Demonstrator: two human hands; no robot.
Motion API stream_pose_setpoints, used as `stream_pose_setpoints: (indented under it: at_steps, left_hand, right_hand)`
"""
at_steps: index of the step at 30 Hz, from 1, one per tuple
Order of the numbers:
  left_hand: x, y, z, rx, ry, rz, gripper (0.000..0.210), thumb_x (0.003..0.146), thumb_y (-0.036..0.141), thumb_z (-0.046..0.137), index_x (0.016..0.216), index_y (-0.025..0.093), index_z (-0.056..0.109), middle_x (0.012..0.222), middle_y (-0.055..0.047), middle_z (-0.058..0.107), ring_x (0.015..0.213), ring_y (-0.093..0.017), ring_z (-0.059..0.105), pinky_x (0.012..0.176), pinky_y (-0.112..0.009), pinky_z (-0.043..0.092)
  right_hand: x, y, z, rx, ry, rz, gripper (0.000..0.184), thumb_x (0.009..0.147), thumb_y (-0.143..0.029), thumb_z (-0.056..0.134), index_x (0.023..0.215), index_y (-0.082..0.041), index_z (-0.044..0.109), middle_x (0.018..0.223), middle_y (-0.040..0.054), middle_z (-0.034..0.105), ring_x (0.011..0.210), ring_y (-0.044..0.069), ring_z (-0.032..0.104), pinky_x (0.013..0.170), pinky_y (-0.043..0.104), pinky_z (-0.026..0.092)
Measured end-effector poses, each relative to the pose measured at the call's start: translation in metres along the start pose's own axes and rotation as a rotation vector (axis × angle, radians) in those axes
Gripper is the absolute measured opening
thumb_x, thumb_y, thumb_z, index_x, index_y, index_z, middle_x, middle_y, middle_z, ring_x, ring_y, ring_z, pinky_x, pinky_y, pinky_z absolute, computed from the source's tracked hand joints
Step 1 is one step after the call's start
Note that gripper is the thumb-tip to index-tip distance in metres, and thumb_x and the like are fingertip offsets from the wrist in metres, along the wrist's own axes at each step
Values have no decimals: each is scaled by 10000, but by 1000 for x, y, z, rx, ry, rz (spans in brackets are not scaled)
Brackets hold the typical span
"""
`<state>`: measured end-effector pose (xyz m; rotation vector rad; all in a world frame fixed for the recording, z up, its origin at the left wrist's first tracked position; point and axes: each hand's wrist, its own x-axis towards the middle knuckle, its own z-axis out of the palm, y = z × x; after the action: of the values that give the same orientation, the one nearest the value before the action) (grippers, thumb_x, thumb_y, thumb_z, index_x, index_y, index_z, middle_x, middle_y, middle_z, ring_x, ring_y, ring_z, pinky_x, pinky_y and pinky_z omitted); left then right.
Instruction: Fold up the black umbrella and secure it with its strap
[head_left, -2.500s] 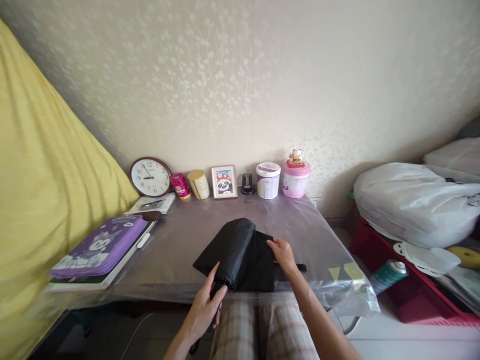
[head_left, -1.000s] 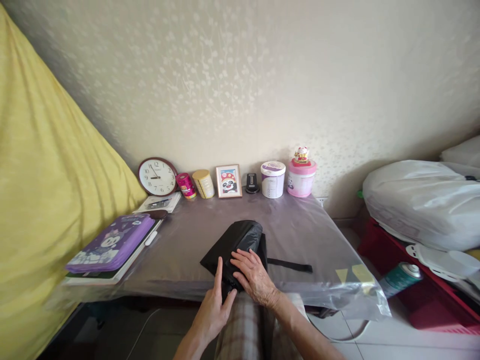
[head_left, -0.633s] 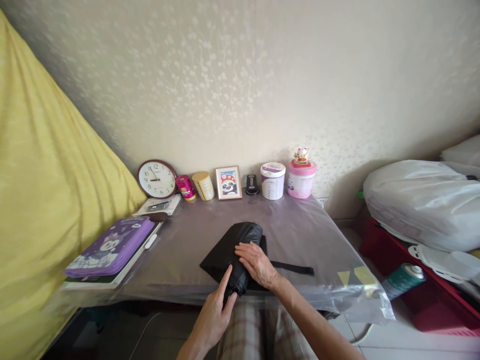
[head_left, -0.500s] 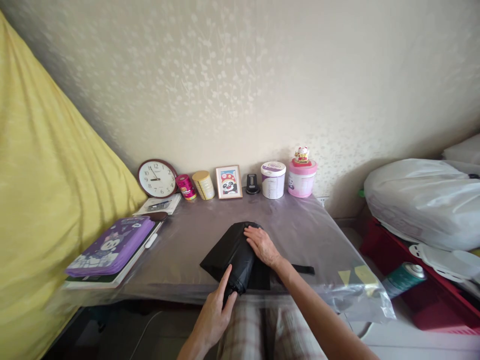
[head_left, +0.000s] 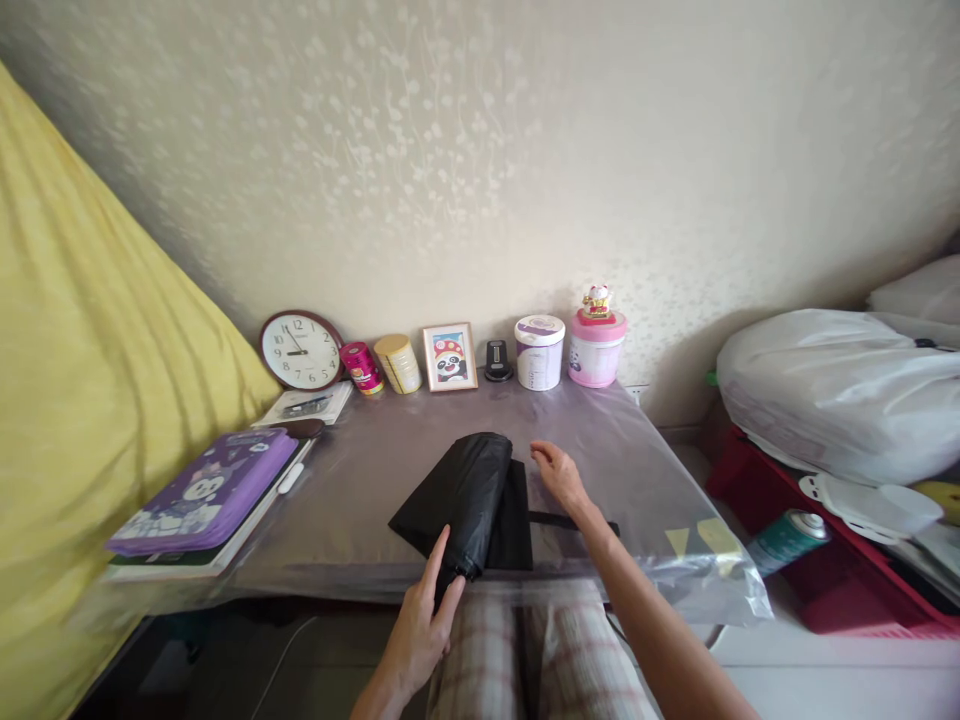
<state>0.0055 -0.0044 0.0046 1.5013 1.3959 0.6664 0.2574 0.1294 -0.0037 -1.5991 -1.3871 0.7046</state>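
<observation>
Black umbrella (head_left: 478, 490), loosely rolled, lies on the surface (head_left: 622, 440), near end clamped in left grip (head_left: 421, 622). Right grip (head_left: 556, 473) just beside it, fingers curled; whether pressed together, cannot tell. Beyond both grips: picture frame (head_left: 450, 357).

Your left hand (head_left: 416, 630) kinda hid the near end of the black umbrella (head_left: 469, 490), your right forearm (head_left: 652, 605) blocked part of its strap (head_left: 551, 519), and the yellow cloth (head_left: 97, 350) got cut off at left.

Head cam looks fwd/dwn over nearby table (head_left: 352, 490), view edges prob. warped.
</observation>
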Motion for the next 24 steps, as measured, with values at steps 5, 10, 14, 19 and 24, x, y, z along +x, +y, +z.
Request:
stream_pose_setpoints:
  at_steps: [5,10,14,19,24]
  left_hand:
    - [-1,-2,2,-38,-4,1,690,877,504,375,1432,265,44,467,74,429,387,-96,422,436,-204,406]
    - [-1,-1,2,-82,-20,-12,698,871,514,385,1429,274,39,481,70,428,391,-94,422,429,-204,410]
    - [0,-1,2,-133,-17,-15,693,861,523,399,1421,311,50,525,69,398,397,-82,414,416,-200,406]
    - [0,3,-2,-256,-68,-58,710,856,522,409,1417,328,17,607,54,426,404,-76,429,380,-191,381]
    - [-1,6,-8,-347,-90,-84,695,852,510,429,1405,373,30,644,48,448,408,-70,432,368,-182,362]
  right_hand:
    - [-7,6,-17,121,-176,252,259,825,-170,404,994,-105,589,907,96,638,848,159,621,633,232,513]
    - [-15,-9,-6,223,-251,383,271,864,-175,363,1054,-89,537,975,129,608,847,164,623,529,210,516]
    - [-13,-12,1,249,-273,425,237,860,-212,391,1017,-109,535,978,122,588,776,166,631,482,210,509]
    - [-14,-13,2,229,-303,433,185,841,-245,413,806,-94,515,824,92,576,568,135,603,425,235,489]
    - [-16,-21,2,180,-287,415,223,837,-297,449,749,-99,507,673,42,543,479,77,526,409,177,442]
